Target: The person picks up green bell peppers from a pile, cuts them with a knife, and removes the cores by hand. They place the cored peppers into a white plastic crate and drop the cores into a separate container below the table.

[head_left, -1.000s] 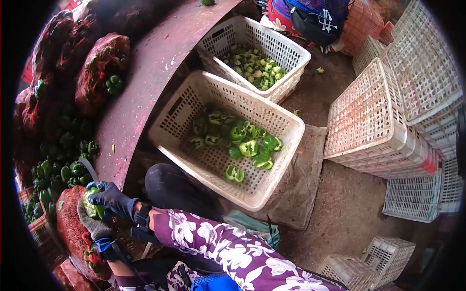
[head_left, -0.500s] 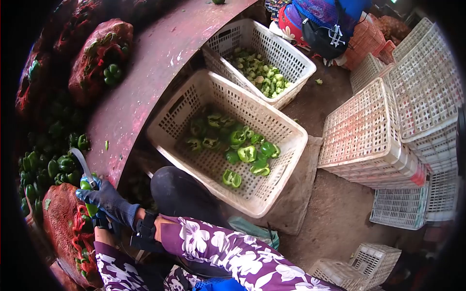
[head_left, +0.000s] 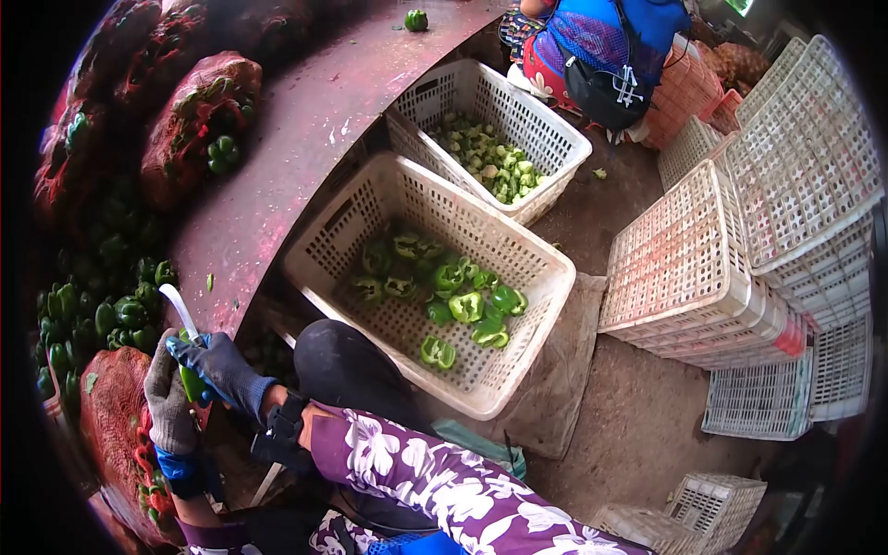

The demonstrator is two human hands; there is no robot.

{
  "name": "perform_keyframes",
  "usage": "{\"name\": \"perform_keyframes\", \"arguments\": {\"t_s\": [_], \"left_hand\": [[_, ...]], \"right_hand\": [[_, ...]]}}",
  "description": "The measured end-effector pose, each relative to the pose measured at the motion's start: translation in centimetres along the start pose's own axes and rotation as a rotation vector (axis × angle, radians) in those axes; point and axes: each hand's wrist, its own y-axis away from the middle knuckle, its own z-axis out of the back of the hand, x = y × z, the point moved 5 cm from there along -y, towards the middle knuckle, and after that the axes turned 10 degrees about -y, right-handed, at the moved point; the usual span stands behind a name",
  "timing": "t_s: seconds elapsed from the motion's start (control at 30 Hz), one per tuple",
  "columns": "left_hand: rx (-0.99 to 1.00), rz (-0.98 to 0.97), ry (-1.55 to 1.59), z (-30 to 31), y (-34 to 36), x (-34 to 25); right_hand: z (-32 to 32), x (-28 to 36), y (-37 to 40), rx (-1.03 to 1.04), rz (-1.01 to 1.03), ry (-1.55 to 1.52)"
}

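Observation:
At the lower left, my right hand (head_left: 228, 372) in a dark blue glove is closed on a knife (head_left: 175, 308), its pale curved blade pointing up and left. My left hand (head_left: 170, 404) in a grey glove is closed around a green bell pepper (head_left: 192, 383), close against the right hand. Part of the pepper is hidden by the fingers. Beyond my knee stands a white plastic crate (head_left: 523, 370) with several cut green bell peppers (head_left: 465, 306) on its bottom.
Another crate (head_left: 564, 162) behind holds pale green pepper pieces. A metal table (head_left: 268, 157) runs along the left, a single pepper (head_left: 416, 19) on it. Whole peppers (head_left: 120, 314) and red net sacks (head_left: 116, 435) lie left. Stacked crates (head_left: 675, 250) stand right; a person (head_left: 601, 55) sits behind.
The left hand has come into view beside the right, around the pepper. The knife and right hand have shifted slightly right, and the camera view has tilted a little.

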Motion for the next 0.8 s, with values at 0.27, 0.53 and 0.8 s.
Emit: {"name": "perform_keyframes", "arguments": {"t_s": [0.27, 0.53, 0.8], "left_hand": [[-0.116, -0.335, -0.635, 0.2, 1.7, -3.5], [-0.166, -0.221, -0.76, -0.5, 2.5, -4.8], [0.044, -0.06, -0.525, 1.2, 2.9, -3.8]], "right_hand": [[-0.6, 1.9, 3.2, 0.179, -0.171, -0.022], [-1.3, -1.1, 1.2, 0.187, -0.005, -0.026], [-2.4, -1.4, 3.3, 0.127, -0.074, -0.067]]}}
